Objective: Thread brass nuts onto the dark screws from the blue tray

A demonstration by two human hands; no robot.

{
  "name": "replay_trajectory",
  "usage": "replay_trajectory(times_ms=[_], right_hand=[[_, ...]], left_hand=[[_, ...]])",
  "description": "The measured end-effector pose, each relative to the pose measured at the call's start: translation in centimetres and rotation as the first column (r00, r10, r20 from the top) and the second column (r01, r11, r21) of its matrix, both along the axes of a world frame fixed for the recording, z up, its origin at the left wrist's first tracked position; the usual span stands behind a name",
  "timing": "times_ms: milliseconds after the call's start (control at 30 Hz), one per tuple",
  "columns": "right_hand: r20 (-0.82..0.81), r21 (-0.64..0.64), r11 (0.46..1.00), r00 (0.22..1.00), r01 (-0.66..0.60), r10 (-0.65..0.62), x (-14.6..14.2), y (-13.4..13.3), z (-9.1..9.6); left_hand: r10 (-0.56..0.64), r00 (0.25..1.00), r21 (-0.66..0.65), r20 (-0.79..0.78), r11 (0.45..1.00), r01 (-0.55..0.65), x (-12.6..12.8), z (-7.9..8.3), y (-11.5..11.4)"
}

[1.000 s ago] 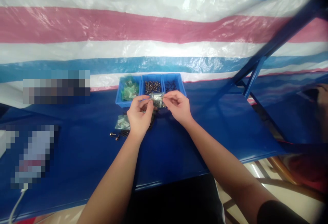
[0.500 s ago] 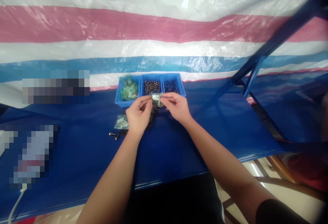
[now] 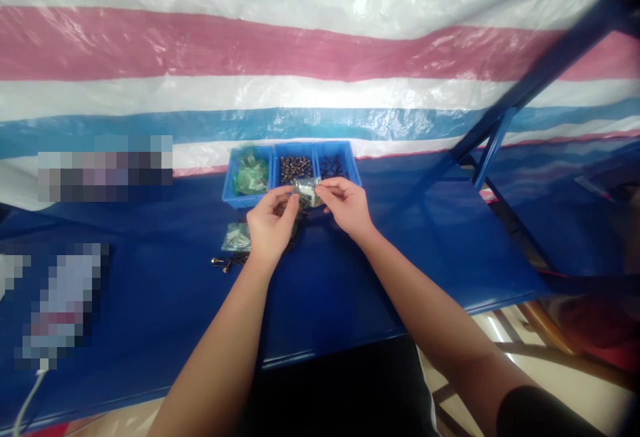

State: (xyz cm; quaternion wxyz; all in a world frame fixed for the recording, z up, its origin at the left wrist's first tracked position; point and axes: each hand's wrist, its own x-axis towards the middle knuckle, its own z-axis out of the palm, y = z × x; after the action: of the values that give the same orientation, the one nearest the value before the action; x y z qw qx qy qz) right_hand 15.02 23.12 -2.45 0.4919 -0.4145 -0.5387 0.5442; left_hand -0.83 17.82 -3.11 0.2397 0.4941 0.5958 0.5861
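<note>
Between my two hands, above the table just in front of the blue bins, is a small clear plastic bag (image 3: 307, 190) with pale parts inside. My left hand (image 3: 273, 220) pinches the bag's left edge between thumb and fingers. On its right edge, my right hand (image 3: 346, 204) grips it the same way. Another small bag with pale parts (image 3: 237, 237) lies on the table beside my left hand. Dark screws with brassy heads (image 3: 226, 264) lie loose in front of that bag; my left hand and wrist partly hide the pile.
Three joined blue bins stand at the back: the left bin (image 3: 227, 187) holds greenish plastic bags, the middle one small brassy parts (image 3: 296, 169), the right one dark parts (image 3: 334, 166). A blue metal frame (image 3: 493, 147) rises at right. A blurred-out object with a white cable (image 3: 30, 394) lies left.
The bag between my hands has tilted up and spread flatter, so its clear face shows more. Both hands keep their pinch and have hardly moved.
</note>
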Motion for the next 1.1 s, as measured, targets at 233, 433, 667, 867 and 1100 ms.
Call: replay_trajectory(times_ms=[233, 433, 667, 867, 1100], right_hand=[[-0.012, 0.022, 1.000, 1.000, -0.005, 0.005, -0.1, 0.1, -0.2], [-0.007, 0.126, 0.992, 1.000, -0.030, 0.031, -0.2, -0.1, 0.0], [-0.088, 0.091, 0.990, 0.989, -0.112, 0.120, 0.2, -0.2, 0.3], [-0.095, 0.017, 0.983, 0.979, -0.181, 0.181, 0.2, -0.1, 0.2], [-0.018, 0.061, 0.989, 0.991, -0.134, 0.136, 0.0, 0.1, -0.3]], left_hand=[[0.008, 0.995, 0.040, -0.101, 0.999, -0.004, -0.2, -0.1, 0.0], [0.028, 0.999, -0.002, -0.025, 1.000, -0.028, 0.0, 0.2, -0.2], [-0.060, 0.995, 0.098, 0.075, 0.994, 0.052, 0.2, 0.6, -0.4], [0.021, 1.000, 0.096, 0.008, 0.995, -0.021, -0.1, 0.8, -0.5], [0.007, 1.000, 0.047, -0.029, 0.999, -0.005, 0.0, 0.6, -0.2]])
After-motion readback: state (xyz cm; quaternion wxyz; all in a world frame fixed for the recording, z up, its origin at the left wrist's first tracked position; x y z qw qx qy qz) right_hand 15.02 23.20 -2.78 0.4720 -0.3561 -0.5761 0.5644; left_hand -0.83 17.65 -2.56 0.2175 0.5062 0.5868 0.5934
